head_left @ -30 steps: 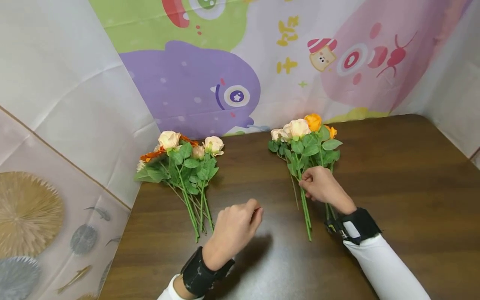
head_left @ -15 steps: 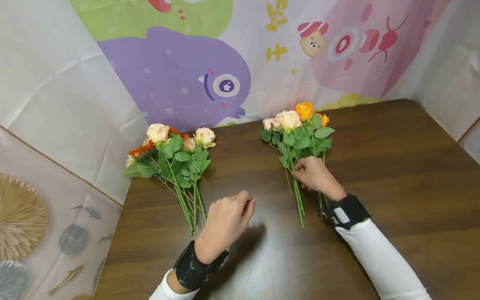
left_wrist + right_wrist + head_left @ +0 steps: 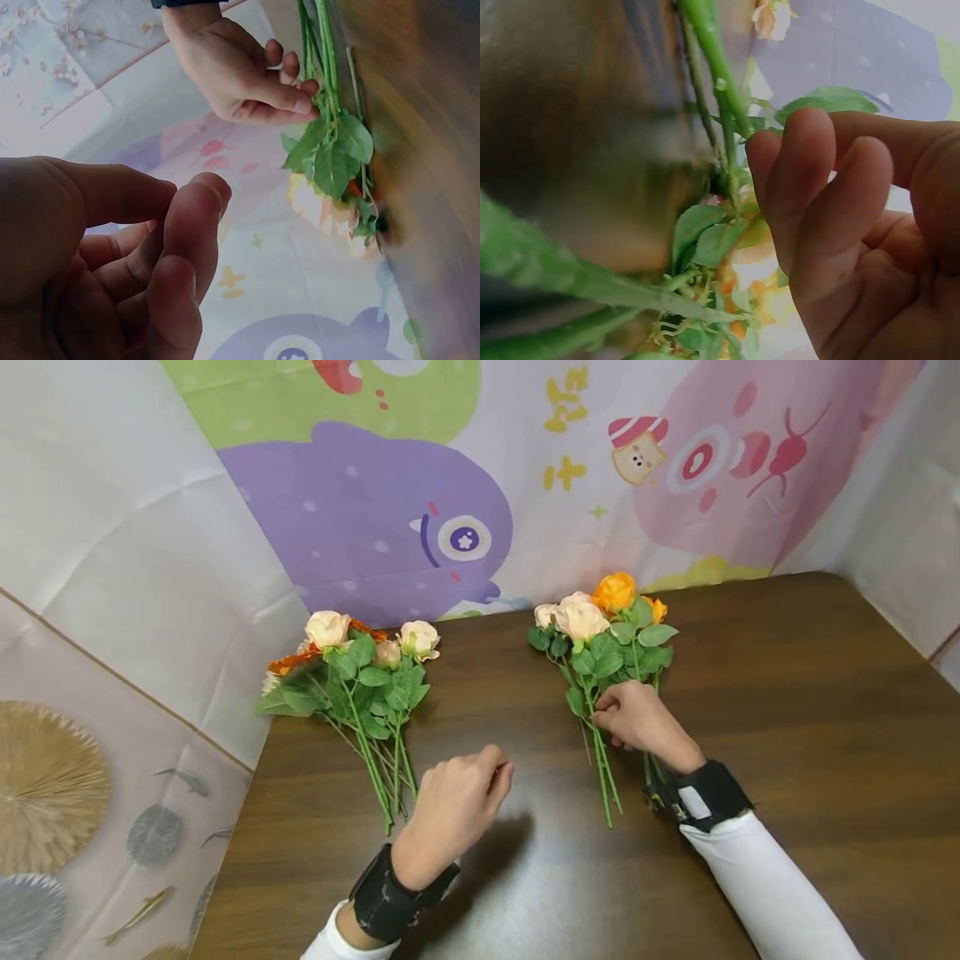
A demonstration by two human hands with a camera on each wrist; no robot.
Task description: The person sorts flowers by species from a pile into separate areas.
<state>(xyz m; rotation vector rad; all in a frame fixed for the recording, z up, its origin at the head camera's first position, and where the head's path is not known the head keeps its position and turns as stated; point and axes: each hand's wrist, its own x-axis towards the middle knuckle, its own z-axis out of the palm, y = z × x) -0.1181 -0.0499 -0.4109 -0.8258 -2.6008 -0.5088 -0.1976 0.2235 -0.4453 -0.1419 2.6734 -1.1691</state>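
My right hand (image 3: 637, 718) is at the right-hand bunch, its thumb and forefinger pinching the green stem (image 3: 721, 71) of a peach rose (image 3: 582, 622). Below the fingers, two stems (image 3: 602, 777) run down side by side with their ends slightly apart. Orange roses (image 3: 615, 592) and more pale blooms lie in the same bunch. My left hand (image 3: 459, 797) hovers over the table between the two bunches, fingers loosely curled and holding nothing; in the left wrist view the thumb of this left hand (image 3: 142, 255) comes up against the forefinger.
Left of my left hand lies another bunch, with a cream rose (image 3: 327, 630), an orange-red flower (image 3: 294, 660) and several stems (image 3: 375, 768). The brown wooden table (image 3: 780, 693) meets a printed cloth backdrop (image 3: 405, 518) at its far edge.
The pinched peach rose has shifted a little towards me, showing a pale bloom behind it, and its stem has spread from its neighbour. My left hand has stayed nearly still; the head view moved slightly.
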